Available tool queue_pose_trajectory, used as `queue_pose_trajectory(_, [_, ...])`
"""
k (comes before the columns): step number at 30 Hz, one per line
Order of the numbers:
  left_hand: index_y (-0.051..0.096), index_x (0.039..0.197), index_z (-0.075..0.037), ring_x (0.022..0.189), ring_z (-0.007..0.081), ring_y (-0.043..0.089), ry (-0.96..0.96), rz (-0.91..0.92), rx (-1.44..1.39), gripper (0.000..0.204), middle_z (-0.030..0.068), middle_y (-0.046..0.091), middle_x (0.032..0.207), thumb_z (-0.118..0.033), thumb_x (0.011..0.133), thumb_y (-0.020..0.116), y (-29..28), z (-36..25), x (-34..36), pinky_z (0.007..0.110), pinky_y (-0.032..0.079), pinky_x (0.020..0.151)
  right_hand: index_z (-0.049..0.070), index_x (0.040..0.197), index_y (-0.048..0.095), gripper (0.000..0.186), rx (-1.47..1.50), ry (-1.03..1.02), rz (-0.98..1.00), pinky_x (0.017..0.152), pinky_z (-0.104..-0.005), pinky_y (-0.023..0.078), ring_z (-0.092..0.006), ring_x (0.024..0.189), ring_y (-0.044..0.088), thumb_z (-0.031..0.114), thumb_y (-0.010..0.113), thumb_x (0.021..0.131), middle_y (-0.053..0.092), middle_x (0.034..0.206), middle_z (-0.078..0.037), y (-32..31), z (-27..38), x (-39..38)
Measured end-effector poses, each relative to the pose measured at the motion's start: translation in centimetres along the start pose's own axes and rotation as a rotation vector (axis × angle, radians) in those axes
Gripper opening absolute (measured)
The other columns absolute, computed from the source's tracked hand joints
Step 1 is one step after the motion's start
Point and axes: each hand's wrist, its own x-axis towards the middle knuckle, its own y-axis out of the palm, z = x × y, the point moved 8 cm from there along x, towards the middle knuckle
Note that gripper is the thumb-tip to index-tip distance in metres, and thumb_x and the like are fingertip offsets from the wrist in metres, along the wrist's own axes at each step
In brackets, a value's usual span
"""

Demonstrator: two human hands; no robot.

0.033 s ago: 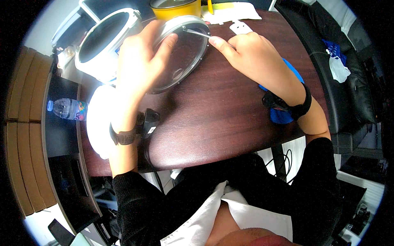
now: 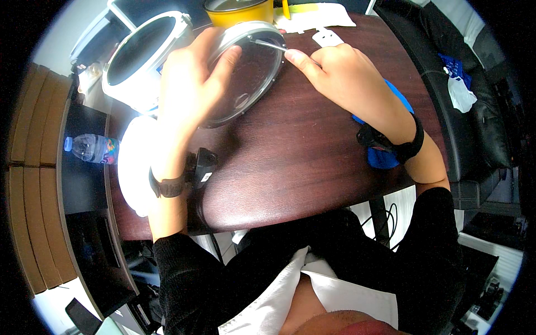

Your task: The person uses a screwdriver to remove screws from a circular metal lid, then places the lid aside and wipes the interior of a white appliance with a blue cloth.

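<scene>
Left hand [image 2: 187, 84]: we see it clasping the rim of a clear round lid [image 2: 254, 81].
Right hand [image 2: 343, 70]: pinching a slim metal tool [image 2: 269, 44], its tip at the lid's upper edge; we cannot confirm contact.
Lid: tilted above the dark table [image 2: 290, 162], beside a white pot [image 2: 139, 92].

The dark reddish-brown desk [image 2: 312, 162] has a glossy top, with a bright sheen along its near edge. Right of the desk stands a black leather sofa [image 2: 491, 128]. Left of it is a dark cabinet [image 2: 84, 190], then tall brown panels [image 2: 39, 195]. Pale floor [image 2: 406, 207] shows beneath the desk, beside a dark leg [image 2: 379, 222].
</scene>
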Motion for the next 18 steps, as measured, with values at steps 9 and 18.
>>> queue_pose_trajectory(9, [0.063, 0.098, -0.002, 0.060, 0.0340, 0.064, 0.015, 0.018, 0.036, 0.027, 0.0192, 0.062, 0.067, -0.027, 0.087, 0.064, 0.2, -0.1, 0.1, 0.040, 0.049, 0.056, 0.004, 0.072, 0.069, 0.049, 0.077, 0.010, 0.052, 0.044, -0.0430, 0.047, -0.0329, 0.046, 0.058, 0.044, 0.052, 0.094, 0.057, 0.054, -0.017, 0.1, 0.2, 0.1])
queue_pose_trajectory(18, [0.061, 0.091, -0.002, 0.055, 0.0340, 0.061, 0.115, -0.030, 0.071, 0.025, 0.0190, 0.059, 0.061, -0.026, 0.087, 0.066, 0.2, 0.0, -0.1, 0.041, 0.047, 0.053, 0.014, 0.051, 0.032, 0.065, 0.917, 0.565, 0.685, 0.028, -0.0214, 0.032, -0.0050, 0.030, 0.034, 0.057, 0.031, 0.100, 0.034, 0.043, 0.004, 6.1, -0.9, -1.4])
